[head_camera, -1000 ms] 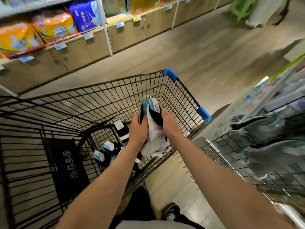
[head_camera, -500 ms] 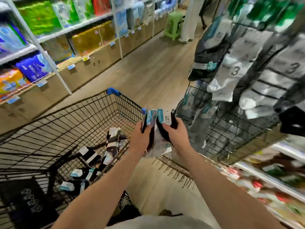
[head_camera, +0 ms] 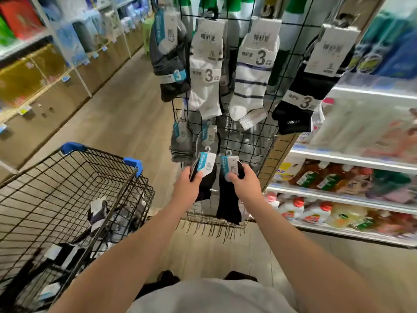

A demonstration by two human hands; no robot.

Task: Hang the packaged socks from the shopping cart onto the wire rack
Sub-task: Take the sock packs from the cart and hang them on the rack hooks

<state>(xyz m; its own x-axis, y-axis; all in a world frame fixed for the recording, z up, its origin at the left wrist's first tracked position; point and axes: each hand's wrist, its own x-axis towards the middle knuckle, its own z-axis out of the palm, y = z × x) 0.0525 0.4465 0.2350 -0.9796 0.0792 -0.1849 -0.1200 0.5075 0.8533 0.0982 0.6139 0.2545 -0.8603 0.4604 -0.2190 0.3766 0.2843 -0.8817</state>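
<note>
One black sock pack [head_camera: 206, 188] is gripped by the left hand [head_camera: 187, 186], its fingers curled round the card; a second black pack [head_camera: 226, 199] is pinched at its label by the right hand [head_camera: 246, 184] and hangs below it; both are held before the wire rack [head_camera: 255, 141], just ahead of the hands; grey packs [head_camera: 181, 141] are hung just above the left hand, with white and striped pairs [head_camera: 207, 86] higher up; the shopping cart [head_camera: 101, 154], with more packs inside, stands to the left of the left hand; bottle shelves [head_camera: 338, 196] lie to the right of the right hand.
</note>
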